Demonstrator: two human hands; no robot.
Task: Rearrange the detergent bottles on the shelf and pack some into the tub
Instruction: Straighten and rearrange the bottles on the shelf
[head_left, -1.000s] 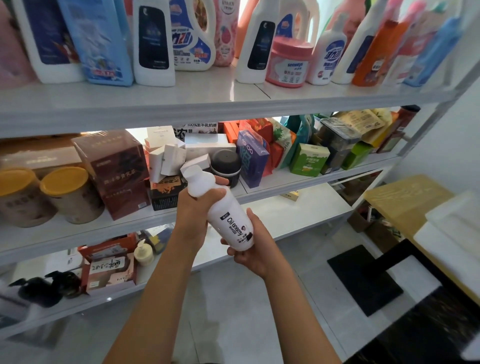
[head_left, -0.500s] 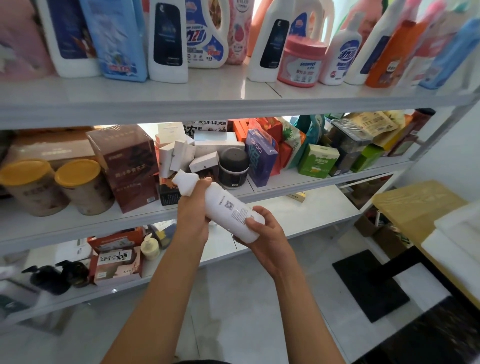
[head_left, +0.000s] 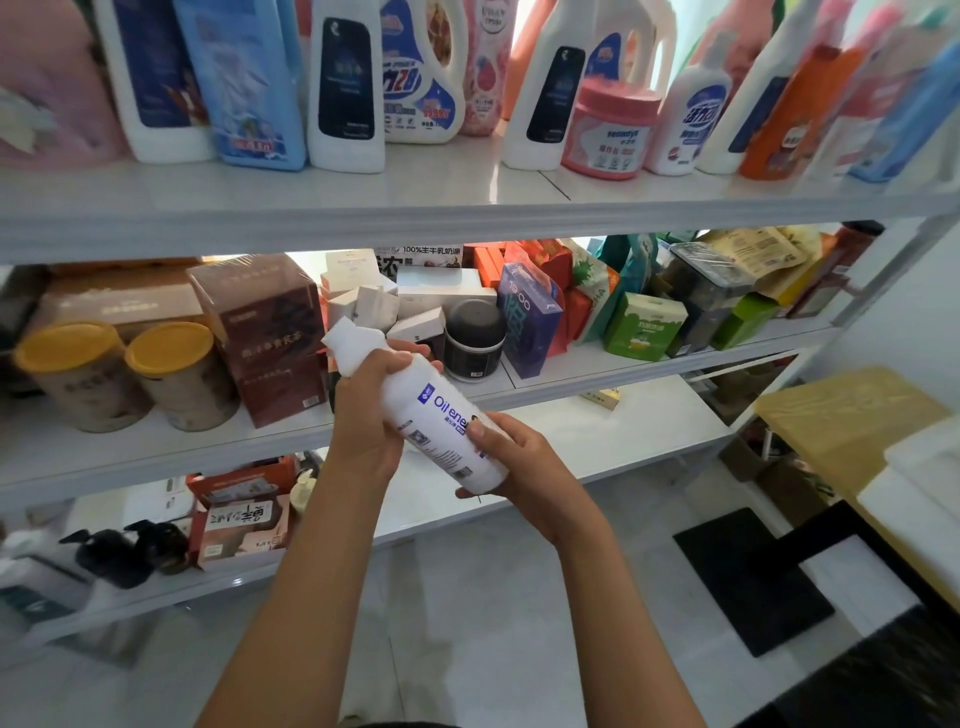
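Overhead, white shelf carries row of detergent bottles. Below, in front of middle tier, white "Oil ene..." bottle held tilted, cap up-left. Left hand wraps upper body; right hand grips base, thumb across label.

Both bare forearms raised from the bottom edge, converging toward the middle of the view. Left hand higher, back of the hand toward the camera, fingers curled over the upper part of the white bottle, just below its neck. Right hand lower and to the right, palm cupped under the bottle's base, thumb laid across the label. Wrists near each other, not touching. Bottle held tilted between the two hands, cap end up and to the left.
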